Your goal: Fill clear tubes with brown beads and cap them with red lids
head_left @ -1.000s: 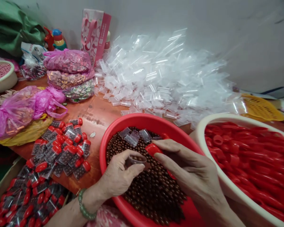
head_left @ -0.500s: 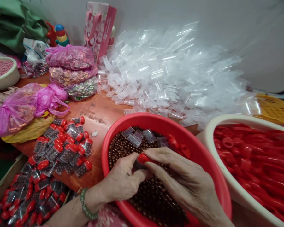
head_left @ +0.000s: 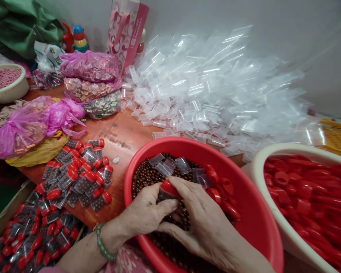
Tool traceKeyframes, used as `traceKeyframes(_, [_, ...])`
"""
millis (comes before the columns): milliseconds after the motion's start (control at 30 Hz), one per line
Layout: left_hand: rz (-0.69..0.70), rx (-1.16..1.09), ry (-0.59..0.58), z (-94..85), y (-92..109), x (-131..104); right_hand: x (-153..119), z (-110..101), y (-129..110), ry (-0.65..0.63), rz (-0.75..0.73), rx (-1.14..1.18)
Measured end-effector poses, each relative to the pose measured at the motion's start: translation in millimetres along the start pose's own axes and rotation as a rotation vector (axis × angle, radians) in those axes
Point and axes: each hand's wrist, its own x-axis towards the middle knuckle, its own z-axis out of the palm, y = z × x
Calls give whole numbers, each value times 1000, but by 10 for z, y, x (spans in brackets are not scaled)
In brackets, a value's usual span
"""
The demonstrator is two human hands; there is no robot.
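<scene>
My left hand point(head_left: 143, 216) grips a small clear vial filled with brown beads, low over the red basin point(head_left: 244, 197). My right hand point(head_left: 204, 220) presses a red cap point(head_left: 168, 188) onto the vial's top; the vial body is mostly hidden by my fingers. The basin holds a bed of small brown beads point(head_left: 147, 175), a few empty clear vials point(head_left: 166, 166) at its far side and loose red caps point(head_left: 221, 189) on its right slope. A green bead bracelet point(head_left: 104, 246) circles my left wrist.
A cream bowl point(head_left: 255, 170) full of red caps stands at the right. A big heap of empty clear vials point(head_left: 210, 94) fills the back. Filled, capped vials point(head_left: 79, 176) lie left of the basin and in a box point(head_left: 25, 231). Pink bags point(head_left: 31, 125) sit at far left.
The right hand has brought the red cap down onto the vial in the left hand; both hands have closed together and sunk lower over the beads. The view has shifted slightly.
</scene>
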Motion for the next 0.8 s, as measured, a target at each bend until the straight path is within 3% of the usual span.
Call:
traceKeyframes(167, [7,-137,-43,14,-17,21,12,78,30,79,-93,-147])
traceKeyframes(467, [-60,-231,-52,9,-51,18,34,57,49,97,-127,-114])
traceKeyframes(567, [-162,-318,37,28,-38,79,17,88,43,73,-118,-134])
traceKeyframes(667, [-293,-311,206,69,-35,139,-1,131,26,46,-83,-127])
traceKeyframes(800, [-217,-187,422,122,-39,140,-7,171,-12,105,-112,-135])
